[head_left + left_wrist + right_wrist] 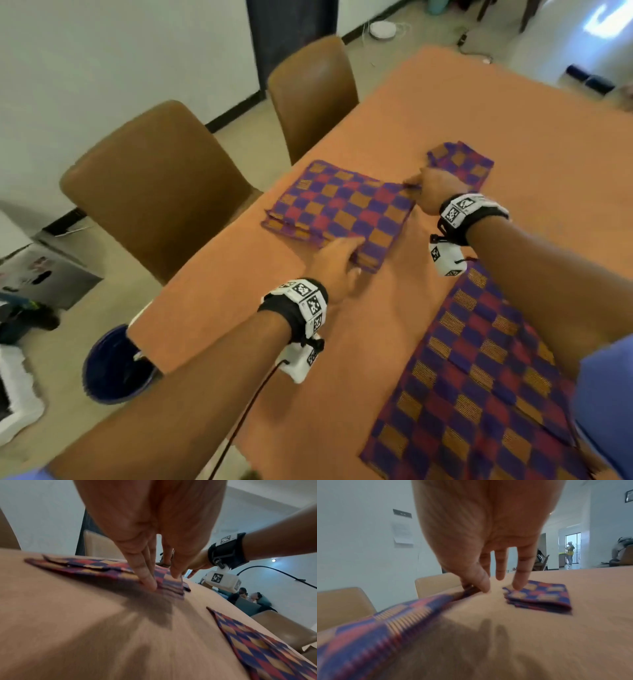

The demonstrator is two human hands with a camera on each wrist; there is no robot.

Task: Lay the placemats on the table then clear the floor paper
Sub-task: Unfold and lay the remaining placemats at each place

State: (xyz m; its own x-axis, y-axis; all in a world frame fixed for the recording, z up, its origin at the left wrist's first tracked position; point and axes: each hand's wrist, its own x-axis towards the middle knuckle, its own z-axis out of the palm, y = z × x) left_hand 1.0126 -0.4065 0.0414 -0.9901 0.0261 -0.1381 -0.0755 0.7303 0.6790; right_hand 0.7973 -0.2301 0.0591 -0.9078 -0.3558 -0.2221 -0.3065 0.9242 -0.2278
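A stack of folded purple, red and orange checked placemats [339, 209] lies mid-table on the orange table [513, 130]. My left hand [356, 257] pinches the stack's near corner, thumb on top [175, 573] and a finger at the edge [147, 581]. My right hand [411, 185] pinches the top placemat's far right corner [471, 589] between thumb and forefinger, with its other fingers stretched out. A smaller folded placemat [460, 164] lies just beyond that hand [539, 596]. One unfolded placemat [479, 377] lies flat at the near right.
Two brown chairs [164, 192] [311, 92] stand along the table's left side. A dark blue bin [113, 366] sits on the floor by the near left corner. Boxes and white items [20, 394] clutter the floor at the far left.
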